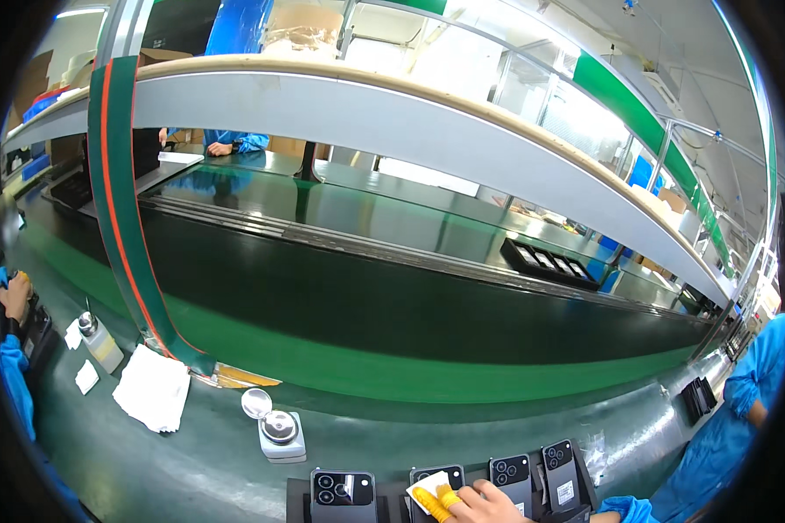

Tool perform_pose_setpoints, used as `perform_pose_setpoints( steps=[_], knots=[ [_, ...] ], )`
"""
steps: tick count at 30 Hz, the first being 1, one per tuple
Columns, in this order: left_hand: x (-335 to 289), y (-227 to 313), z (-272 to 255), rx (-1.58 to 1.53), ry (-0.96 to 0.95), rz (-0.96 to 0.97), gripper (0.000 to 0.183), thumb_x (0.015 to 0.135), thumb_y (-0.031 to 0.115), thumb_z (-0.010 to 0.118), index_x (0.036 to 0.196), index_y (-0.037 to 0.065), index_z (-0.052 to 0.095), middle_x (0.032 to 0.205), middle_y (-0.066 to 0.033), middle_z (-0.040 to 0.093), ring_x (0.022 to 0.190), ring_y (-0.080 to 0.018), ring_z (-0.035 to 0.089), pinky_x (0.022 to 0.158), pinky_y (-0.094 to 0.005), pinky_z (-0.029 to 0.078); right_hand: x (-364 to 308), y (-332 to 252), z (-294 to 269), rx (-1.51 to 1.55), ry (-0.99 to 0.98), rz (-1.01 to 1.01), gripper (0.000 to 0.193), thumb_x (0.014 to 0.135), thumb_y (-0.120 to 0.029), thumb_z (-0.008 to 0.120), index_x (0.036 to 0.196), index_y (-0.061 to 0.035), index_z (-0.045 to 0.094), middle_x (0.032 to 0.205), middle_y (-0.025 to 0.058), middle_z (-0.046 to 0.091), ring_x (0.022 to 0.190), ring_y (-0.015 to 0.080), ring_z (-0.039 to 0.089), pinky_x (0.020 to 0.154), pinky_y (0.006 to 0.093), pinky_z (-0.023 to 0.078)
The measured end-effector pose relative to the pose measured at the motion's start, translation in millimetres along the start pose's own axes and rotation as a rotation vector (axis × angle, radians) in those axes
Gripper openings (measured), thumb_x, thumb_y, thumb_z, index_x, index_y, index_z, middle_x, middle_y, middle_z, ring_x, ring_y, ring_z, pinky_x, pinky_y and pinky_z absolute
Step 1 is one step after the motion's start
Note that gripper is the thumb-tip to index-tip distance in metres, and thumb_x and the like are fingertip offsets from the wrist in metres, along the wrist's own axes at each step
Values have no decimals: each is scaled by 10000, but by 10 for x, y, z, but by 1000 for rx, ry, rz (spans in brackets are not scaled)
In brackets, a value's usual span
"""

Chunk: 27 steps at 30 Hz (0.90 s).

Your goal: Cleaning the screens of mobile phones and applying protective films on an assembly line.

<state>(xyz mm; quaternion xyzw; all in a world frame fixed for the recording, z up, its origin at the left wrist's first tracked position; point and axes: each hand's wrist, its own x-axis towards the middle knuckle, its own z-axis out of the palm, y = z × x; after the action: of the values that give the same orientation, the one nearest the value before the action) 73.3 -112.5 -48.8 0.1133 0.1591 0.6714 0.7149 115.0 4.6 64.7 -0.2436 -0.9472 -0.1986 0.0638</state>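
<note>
My right hand (484,505) reaches in from the lower right, with yellow finger cots on some fingertips. Pinched in it is a small white wipe (424,490), pressed against the camera end of a dark smartphone (449,473). Other smartphones lie in a row beside it: one on the left (340,492) and two on the right (509,475) (563,475), apparently in a black tray (298,492). White labels show on the two right-hand ones. My left hand is out of view.
A pump bottle (283,440) stands beyond the phones, lid up. Farther left are a white cloth stack (153,388) and another bottle (101,342). A green post (118,209) and overhead shelf (340,91) frame the conveyor (366,314). Co-workers' hands (14,296) and blue sleeves (754,375) flank the bench.
</note>
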Motion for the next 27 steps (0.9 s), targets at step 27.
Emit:
perform_pose_setpoints(
  steps=[27],
  knots=[
    [-28, 244, 136, 370, -14, -85, 682, 742, 570, 584, 1297, 176, 526, 1360, -24, 432, 1339, -297, 233, 1078, -671, 107, -7, -81, -98, -48, -155, -110, 475, 751, -207, 549, 1164, 25, 570, 1062, 145, 552, 896, 247, 528, 830, 375, 411]
  ],
)
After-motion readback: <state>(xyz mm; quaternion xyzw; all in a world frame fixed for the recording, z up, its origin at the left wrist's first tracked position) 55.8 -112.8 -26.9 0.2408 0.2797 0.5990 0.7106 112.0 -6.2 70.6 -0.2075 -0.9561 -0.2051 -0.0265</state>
